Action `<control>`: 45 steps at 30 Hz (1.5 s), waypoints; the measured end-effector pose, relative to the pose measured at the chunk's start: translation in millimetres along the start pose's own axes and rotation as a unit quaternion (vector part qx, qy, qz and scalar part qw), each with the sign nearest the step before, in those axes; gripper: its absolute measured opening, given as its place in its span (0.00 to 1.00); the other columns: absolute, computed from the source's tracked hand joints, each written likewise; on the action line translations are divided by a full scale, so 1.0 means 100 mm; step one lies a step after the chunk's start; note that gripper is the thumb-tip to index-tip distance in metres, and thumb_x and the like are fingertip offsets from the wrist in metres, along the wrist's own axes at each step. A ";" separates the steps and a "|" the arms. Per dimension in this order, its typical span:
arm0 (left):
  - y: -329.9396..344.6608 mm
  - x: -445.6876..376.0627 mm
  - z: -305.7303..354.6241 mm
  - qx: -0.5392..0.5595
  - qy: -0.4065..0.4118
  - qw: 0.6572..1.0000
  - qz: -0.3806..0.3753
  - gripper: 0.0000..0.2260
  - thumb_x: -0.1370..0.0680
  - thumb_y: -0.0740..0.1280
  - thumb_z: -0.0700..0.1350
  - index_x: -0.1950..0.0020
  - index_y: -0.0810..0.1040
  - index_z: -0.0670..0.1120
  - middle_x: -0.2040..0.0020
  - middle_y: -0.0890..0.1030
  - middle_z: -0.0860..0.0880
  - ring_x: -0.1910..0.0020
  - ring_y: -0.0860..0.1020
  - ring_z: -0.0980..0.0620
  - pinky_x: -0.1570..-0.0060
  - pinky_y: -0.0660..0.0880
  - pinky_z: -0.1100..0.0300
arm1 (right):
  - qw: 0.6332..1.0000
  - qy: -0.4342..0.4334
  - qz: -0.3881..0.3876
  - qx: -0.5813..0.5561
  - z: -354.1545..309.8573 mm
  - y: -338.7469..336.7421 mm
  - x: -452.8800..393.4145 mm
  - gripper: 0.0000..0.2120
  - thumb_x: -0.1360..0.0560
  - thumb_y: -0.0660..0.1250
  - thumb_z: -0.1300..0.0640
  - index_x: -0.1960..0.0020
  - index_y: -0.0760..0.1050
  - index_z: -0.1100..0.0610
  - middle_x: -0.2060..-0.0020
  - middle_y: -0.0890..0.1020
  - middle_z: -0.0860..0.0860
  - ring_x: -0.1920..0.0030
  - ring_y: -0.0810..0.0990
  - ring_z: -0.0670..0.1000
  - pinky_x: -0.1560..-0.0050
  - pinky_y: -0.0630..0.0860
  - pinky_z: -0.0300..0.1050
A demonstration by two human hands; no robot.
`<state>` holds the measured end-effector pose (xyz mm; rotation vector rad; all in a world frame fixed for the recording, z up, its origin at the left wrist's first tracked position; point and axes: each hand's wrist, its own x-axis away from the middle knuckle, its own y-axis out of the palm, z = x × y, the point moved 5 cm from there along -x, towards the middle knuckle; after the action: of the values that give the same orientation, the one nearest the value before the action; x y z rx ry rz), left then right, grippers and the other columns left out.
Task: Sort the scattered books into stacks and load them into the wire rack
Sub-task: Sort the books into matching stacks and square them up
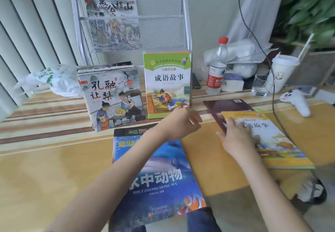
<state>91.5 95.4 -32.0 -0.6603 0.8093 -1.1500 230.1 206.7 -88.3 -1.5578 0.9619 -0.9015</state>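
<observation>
My right hand (237, 137) lies flat on the yellow book (272, 141), fingers nearly straight and spread, tips on its near-left corner, thumb out to the left off the cover. No pinch, just pressing.

My left hand (183, 122) hovers over the mat (36, 168), fingers loosely curled and blurred; holds nothing that I can see.

Yellow book lies face up, title end away from me, long axis running from far-left to near-right. Its far-left corner overlaps a maroon book (224, 106), which lies flat beneath it, same tilt.

Under my left forearm: blue book (159, 182), flat, face up, title upright to me, long axis running away from me, slightly tilted.

Beyond the left hand, two stacks lie on the mat side by side, not quite touching. Green stack (167, 84) on the right, thick, top cover facing up, long axis pointing away. Grey stack (112, 99) on the left, covers a little fanned, turned slightly.

Behind both stands the white wire rack (130, 23), upright against the wall; one book (112, 8) in its upper pocket, cover facing me.

Right of the rack: water bottle (216, 68), glass (261, 84), cup (282, 70). Plastic bag (54, 81) at far left.
</observation>
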 end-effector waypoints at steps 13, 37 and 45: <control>0.81 -0.48 0.15 0.363 -0.325 0.872 -0.052 0.11 0.22 0.64 0.44 0.62 0.76 0.41 0.66 0.80 0.44 0.76 0.78 0.55 0.67 0.79 0.62 | 0.967 -0.159 0.192 0.055 0.00 -0.25 0.17 0.12 0.19 0.52 0.54 0.40 0.70 0.53 0.56 0.82 0.55 0.54 0.81 0.59 0.64 0.67 0.44; -0.40 -0.50 0.11 0.329 -0.103 0.893 0.291 0.06 0.22 0.63 0.43 0.54 0.66 0.46 0.58 0.70 0.43 0.60 0.68 0.51 0.61 0.67 0.55 | 0.834 -0.152 0.179 -0.499 0.02 -0.42 -0.15 0.13 0.23 0.65 0.55 0.41 0.70 0.57 0.51 0.80 0.50 0.54 0.79 0.50 0.60 0.70 0.40; -1.01 -0.26 -0.51 0.090 -0.093 0.886 0.445 0.08 0.22 0.65 0.43 0.48 0.71 0.40 0.61 0.73 0.40 0.61 0.69 0.49 0.62 0.61 0.56 | 0.833 -0.224 0.185 -0.471 -1.05 -0.41 -0.50 0.06 0.24 0.66 0.61 0.52 0.69 0.61 0.63 0.80 0.50 0.63 0.78 0.50 0.65 0.73 0.47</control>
<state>-9.3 89.5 26.5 -0.1761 0.7043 -0.3024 120.4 218.3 -33.4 -2.1312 1.3764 0.3156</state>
